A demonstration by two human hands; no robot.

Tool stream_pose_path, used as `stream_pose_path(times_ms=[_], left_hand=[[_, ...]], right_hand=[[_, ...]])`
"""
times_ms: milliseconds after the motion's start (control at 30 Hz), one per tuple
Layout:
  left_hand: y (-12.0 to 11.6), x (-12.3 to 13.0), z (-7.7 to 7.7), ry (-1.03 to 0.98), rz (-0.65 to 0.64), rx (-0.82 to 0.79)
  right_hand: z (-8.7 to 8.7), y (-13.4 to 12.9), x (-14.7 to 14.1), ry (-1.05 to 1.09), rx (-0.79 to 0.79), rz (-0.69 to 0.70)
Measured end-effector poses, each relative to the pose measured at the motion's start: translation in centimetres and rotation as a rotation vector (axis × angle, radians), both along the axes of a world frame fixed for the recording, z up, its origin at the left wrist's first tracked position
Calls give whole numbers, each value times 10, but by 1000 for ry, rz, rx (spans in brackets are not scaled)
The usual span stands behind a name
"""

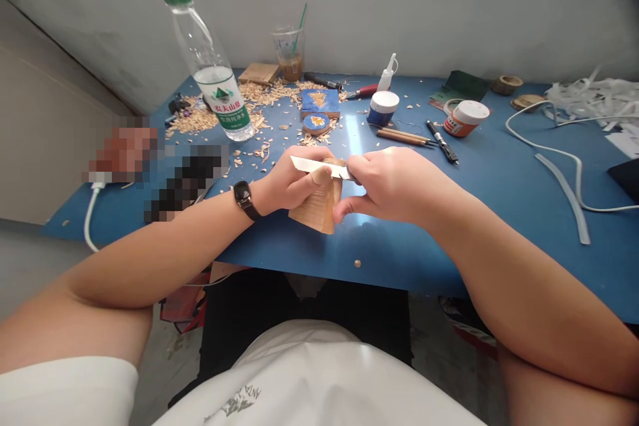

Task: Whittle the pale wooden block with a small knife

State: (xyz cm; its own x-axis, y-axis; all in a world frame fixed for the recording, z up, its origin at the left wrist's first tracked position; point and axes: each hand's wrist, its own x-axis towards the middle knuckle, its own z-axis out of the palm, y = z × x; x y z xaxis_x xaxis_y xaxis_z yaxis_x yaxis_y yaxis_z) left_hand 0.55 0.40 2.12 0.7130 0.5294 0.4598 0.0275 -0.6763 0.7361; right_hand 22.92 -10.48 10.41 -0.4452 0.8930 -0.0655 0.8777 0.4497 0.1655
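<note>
A pale wooden block is held over the near part of the blue table by my left hand, whose fingers wrap round its upper end. Across the top of the block lies a light-coloured blade, its pointed end toward the left. My right hand is closed round the handle end of this knife, most of the handle hidden by the fingers. The right thumb reaches down to the block's right edge. My left thumb lies against the blade.
A water bottle stands at the left among wood shavings. Behind the hands are a blue carved block, a white-lidded jar and wooden-handled tools. An orange jar and white cable are at the right.
</note>
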Motion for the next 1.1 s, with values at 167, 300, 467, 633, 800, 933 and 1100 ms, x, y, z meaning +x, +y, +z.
stream_pose_path(times_ms=[167,300,467,633,800,933,1100], left_hand=[[1,1,0,-40,-27,41],[-2,4,-1,-67,27,-20],[-4,5,-3,-65,175,-47],[-3,4,0,-32,70,-24],[-1,2,1,-46,-39,-19],[-2,2,0,-69,-32,33],[-7,6,0,-113,26,36]], right_hand=[[-4,0,-6,-106,67,-61],[-14,0,-4,-59,138,-90],[-18,1,2,62,160,-220],[-12,-3,-2,2,110,-141],[-11,-5,-3,-42,58,-73],[-15,-1,5,-19,76,-36],[-10,-4,-1,-21,65,-118]])
